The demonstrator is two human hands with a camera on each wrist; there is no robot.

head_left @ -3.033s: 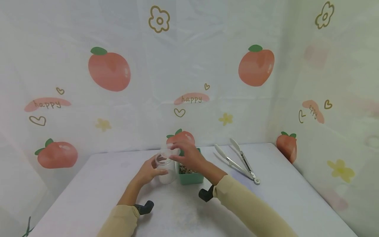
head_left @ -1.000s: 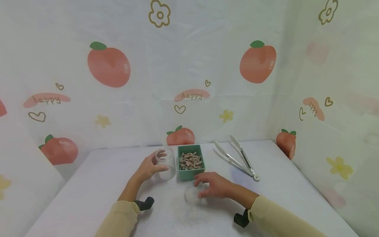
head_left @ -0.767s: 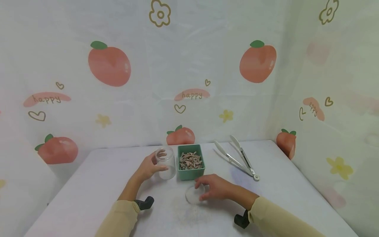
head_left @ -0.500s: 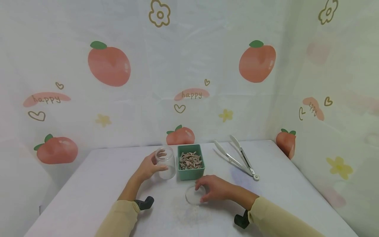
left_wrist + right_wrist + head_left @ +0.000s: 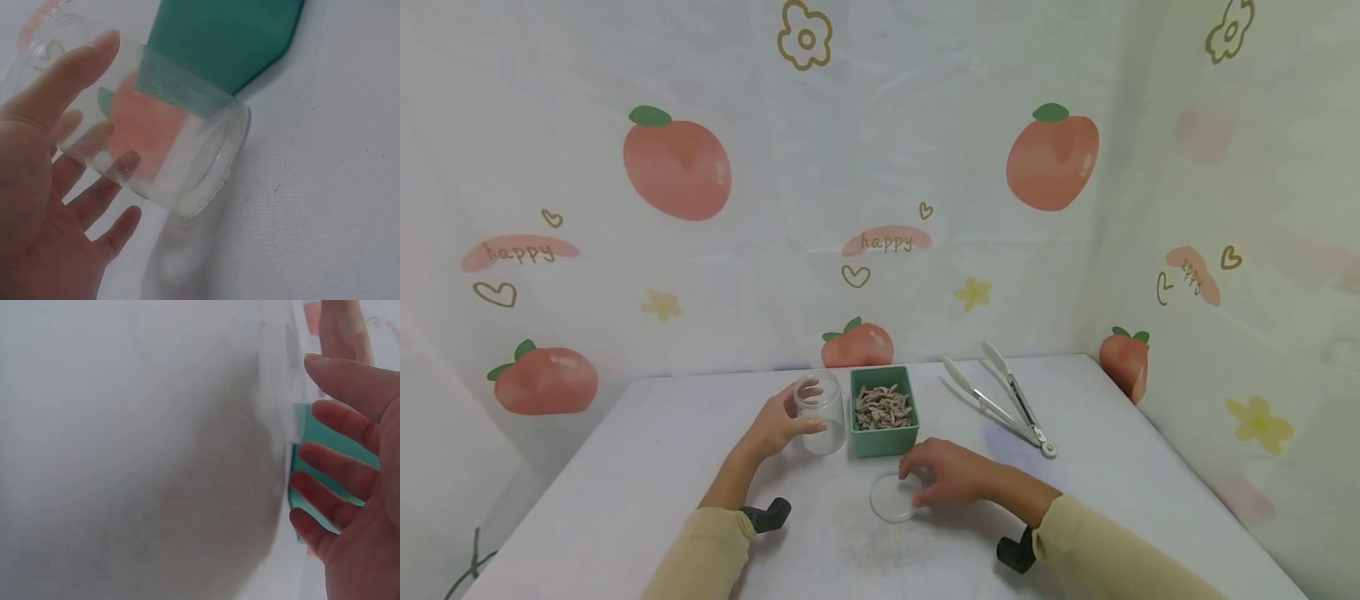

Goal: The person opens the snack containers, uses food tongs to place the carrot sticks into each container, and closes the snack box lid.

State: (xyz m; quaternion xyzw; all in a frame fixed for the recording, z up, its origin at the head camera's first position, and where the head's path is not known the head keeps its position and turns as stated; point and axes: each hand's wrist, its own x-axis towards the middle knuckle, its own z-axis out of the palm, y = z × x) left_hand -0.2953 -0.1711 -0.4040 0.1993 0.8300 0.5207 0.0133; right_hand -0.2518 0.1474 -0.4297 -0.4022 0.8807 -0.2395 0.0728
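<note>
Wholly see-through, colourless, upright, open-mouthed jar [image 5: 824, 412].

From the head view's centre, a green tub [image 5: 886, 443] of brownish bits [image 5: 883, 408] stands on the white table [image 5: 662, 442] at six o'clock, and spread tongs [image 5: 1027, 412] lie at four. The pale cloth [image 5: 760, 167] behind carries printed red fruit [image 5: 677, 171] at ten and two. At eight o'clock there is perhaps a dark cord [image 5: 474, 568], too thin to tell.
</note>
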